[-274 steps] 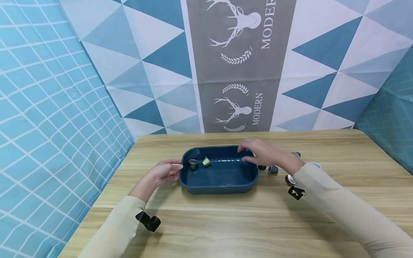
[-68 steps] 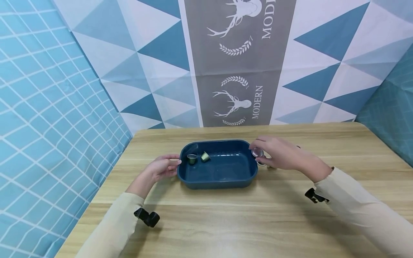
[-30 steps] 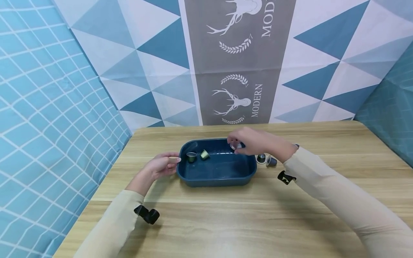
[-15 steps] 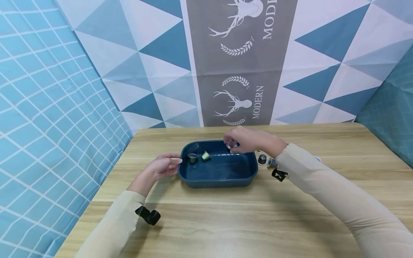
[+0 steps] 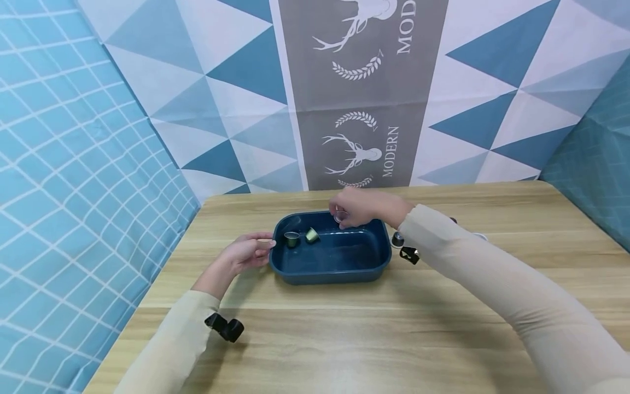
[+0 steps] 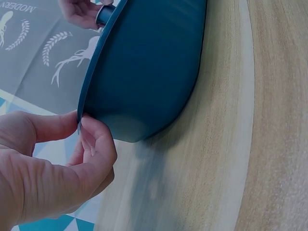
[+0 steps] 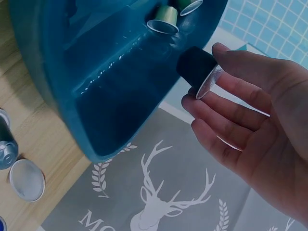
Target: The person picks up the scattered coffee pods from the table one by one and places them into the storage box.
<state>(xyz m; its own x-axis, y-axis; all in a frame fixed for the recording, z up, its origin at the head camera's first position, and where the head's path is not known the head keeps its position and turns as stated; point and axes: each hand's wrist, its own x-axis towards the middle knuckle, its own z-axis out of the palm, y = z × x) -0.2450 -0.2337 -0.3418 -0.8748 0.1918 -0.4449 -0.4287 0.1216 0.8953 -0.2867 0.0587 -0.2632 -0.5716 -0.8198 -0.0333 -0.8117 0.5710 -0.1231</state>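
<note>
A dark blue oblong tub point(image 5: 330, 278) stands on the table, and my left hand point(image 5: 246, 253) pinches the rim at its left end, thumb and index finger meeting there in the left wrist view. Over the tub's far rim, my right hand point(image 5: 361, 207) holds a dark coffee capsule point(image 7: 195, 67) by its silver-lidded edge. The capsule is tilted and clear of the tub's floor. Inside the tub lie a dark green capsule point(image 5: 292, 239) and a light green capsule point(image 5: 312, 235), close together towards the left end.
Right of the tub, a dark capsule point(image 5: 397, 239) stands on the wooden table point(image 5: 344, 339). More capsules lie there, partly hidden by the right sleeve point(image 5: 472, 268); a silver-lidded capsule point(image 7: 27, 180) shows in the right wrist view. A patterned cloth point(image 5: 364, 98) hangs behind.
My right hand, empty in the oldest frame, took up a dark capsule right of the tub and has carried it left over the tub's far side. The left hand stays at the rim.
</note>
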